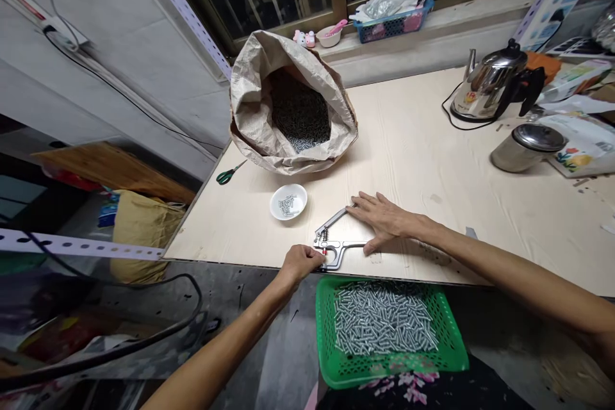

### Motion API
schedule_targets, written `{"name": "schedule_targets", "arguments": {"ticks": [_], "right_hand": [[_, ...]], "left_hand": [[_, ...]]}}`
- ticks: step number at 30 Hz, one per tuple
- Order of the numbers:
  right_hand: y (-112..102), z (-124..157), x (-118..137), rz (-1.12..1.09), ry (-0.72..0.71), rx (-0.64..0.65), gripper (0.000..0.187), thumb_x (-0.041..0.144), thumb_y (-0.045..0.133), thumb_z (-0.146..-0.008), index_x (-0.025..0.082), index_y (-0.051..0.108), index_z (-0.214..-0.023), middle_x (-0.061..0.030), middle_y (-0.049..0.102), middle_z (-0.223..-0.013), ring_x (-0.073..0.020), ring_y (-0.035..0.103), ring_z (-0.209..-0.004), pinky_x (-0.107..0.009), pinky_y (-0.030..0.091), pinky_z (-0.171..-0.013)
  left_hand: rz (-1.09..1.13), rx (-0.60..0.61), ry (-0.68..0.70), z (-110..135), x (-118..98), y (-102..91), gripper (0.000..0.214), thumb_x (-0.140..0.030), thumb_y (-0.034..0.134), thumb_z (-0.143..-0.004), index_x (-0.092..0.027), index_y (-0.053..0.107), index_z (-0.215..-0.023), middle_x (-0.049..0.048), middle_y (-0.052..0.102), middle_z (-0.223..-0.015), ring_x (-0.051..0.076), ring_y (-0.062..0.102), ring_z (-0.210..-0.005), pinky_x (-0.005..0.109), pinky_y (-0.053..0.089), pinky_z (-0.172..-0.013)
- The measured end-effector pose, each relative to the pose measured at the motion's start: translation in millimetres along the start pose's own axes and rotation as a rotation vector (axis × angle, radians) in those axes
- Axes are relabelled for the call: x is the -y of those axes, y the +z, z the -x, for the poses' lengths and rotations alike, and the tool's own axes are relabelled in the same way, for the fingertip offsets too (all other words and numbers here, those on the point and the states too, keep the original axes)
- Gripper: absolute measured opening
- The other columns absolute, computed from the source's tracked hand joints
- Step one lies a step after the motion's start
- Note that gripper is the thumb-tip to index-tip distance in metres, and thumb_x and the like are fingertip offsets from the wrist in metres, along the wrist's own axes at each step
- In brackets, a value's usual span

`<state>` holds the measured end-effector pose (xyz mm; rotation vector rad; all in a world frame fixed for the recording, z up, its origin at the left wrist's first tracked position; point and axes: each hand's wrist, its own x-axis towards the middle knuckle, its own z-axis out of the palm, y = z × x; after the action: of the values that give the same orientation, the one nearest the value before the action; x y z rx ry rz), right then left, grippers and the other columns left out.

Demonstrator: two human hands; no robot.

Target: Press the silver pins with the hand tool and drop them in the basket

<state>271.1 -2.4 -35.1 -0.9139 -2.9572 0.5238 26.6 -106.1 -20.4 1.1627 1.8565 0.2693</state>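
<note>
A metal hand press [339, 248] lay just below the frame's centre, a worker's right hand [382, 218] spread open at its handles [332, 220] and left hand [302, 261] pinched closed beside its red piece [324, 252], holding what I couldn't tell.

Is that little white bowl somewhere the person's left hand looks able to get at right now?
Probably yes: the white bowl stands open-topped just beyond the left hand, with nothing visibly between them; the metal hand tool sits off to the right.
</note>
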Motion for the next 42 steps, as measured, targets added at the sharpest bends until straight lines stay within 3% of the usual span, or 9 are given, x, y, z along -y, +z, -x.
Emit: {"name": "schedule_targets", "arguments": {"ticks": [10, 17, 22, 24, 27, 29, 32, 37, 42], "right_hand": [[4, 5, 1, -0.015, -0.026, -0.107, 0.096, 0.067, 0.067, -0.064, 0.014, 0.036, -0.138, -0.0188, 0.046, -0.133, -0.0348, 0.042, -0.117, -0.049, 0.035, -0.095], [2, 6, 14, 0.036, 0.006, -0.139, 0.062, 0.052, 0.074, -0.067, 0.017, 0.054, -0.115, -0.011, 0.058, -0.108, -0.0268, 0.05, -0.095, -0.039, 0.04, -0.08], [-1, 9, 22, -0.002, 0.038, -0.15, 0.05, 0.042, 0.077, -0.068, 0.018, 0.057, -0.107, -0.01, 0.057, -0.103, -0.0246, 0.049, -0.091, -0.036, 0.041, -0.074], [-1, 9, 24, -0.021, 0.049, -0.152, 0.052, 0.039, 0.078, -0.067, 0.017, 0.056, -0.109, -0.0102, 0.057, -0.102, -0.0242, 0.049, -0.091, -0.035, 0.042, -0.073], [-1, 8, 26, -0.034, 0.085, -0.132, 0.062, 0.04, 0.081, -0.062, 0.015, 0.056, -0.113, -0.0114, 0.055, -0.104, -0.025, 0.049, -0.094, -0.035, 0.043, -0.074], [0, 8, 27, -0.031, 0.14, -0.125, 0.067, 0.042, 0.083, -0.058, 0.013, 0.056, -0.112, -0.0123, 0.056, -0.103, -0.0258, 0.049, -0.094, -0.036, 0.043, -0.075], [2, 8, 27, -0.022, 0.197, -0.158, 0.057, 0.042, 0.081, -0.063, 0.013, 0.059, -0.106, -0.0107, 0.057, -0.099, -0.0242, 0.05, -0.09, -0.035, 0.042, -0.073], [12, 6, 29, 0.005, 0.155, -0.221, 0.015, 0.028, 0.068, -0.081, 0.015, 0.062, -0.087, -0.0055, 0.059, -0.086, -0.0183, 0.051, -0.081, -0.03, 0.038, -0.07], [17, 3, 32, 0.018, 0.137, -0.228, 0.017, 0.024, 0.055, -0.09, 0.015, 0.061, -0.077, -0.0042, 0.059, -0.079, -0.0162, 0.051, -0.077, -0.029, 0.038, -0.072]], "left_hand": [[-0.011, -0.016, 0.014, -3, 3, 4.3, 0.029, -0.041, 0.06, -0.057, -0.016, 0.051, -0.045, -0.0055, 0.039, -0.044, 0.009, 0.034, -0.049, 0.024, 0.023, -0.05], [-0.118, -0.062, 0.073, 7, 3, 4.6, 0.031, -0.038, 0.059, -0.068, -0.015, 0.053, -0.048, -0.0039, 0.041, -0.047, 0.011, 0.043, -0.052, 0.024, 0.03, -0.052], [-0.495, -0.407, 0.452, 23, -12, 16.1, 0.017, -0.028, 0.057, -0.081, -0.015, 0.066, -0.085, 0.0086, 0.061, -0.096, 0.024, 0.056, -0.095, 0.033, 0.046, -0.077], [-0.596, -0.408, 0.624, 17, -21, 22.8, 0.033, -0.029, 0.064, -0.078, -0.016, 0.061, -0.107, 0.0124, 0.056, -0.12, 0.028, 0.05, -0.112, 0.04, 0.045, -0.089], [-0.672, -0.287, 0.808, -6, -38, 28.3, 0.064, -0.031, 0.074, -0.071, -0.016, 0.048, -0.126, 0.0146, 0.046, -0.136, 0.032, 0.04, -0.126, 0.046, 0.039, -0.1], [-0.711, -0.174, 0.845, -21, -50, 27.8, 0.065, -0.031, 0.075, -0.071, -0.016, 0.046, -0.127, 0.0138, 0.052, -0.131, 0.03, 0.045, -0.122, 0.044, 0.04, -0.099], [-0.752, -0.084, 0.836, -31, -61, 25.9, 0.049, -0.029, 0.07, -0.076, -0.015, 0.052, -0.119, 0.0114, 0.06, -0.114, 0.026, 0.052, -0.107, 0.039, 0.045, -0.09], [-0.741, -0.134, 0.852, -28, -55, 33.8, 0.013, -0.027, 0.056, -0.088, -0.018, 0.06, -0.095, 0.0063, 0.062, -0.094, 0.022, 0.053, -0.093, 0.034, 0.045, -0.081], [-0.712, -0.191, 0.845, -30, -48, 40.8, 0.021, -0.031, 0.049, -0.092, -0.017, 0.062, -0.083, 0.0065, 0.063, -0.084, 0.021, 0.056, -0.088, 0.035, 0.047, -0.079]]}}
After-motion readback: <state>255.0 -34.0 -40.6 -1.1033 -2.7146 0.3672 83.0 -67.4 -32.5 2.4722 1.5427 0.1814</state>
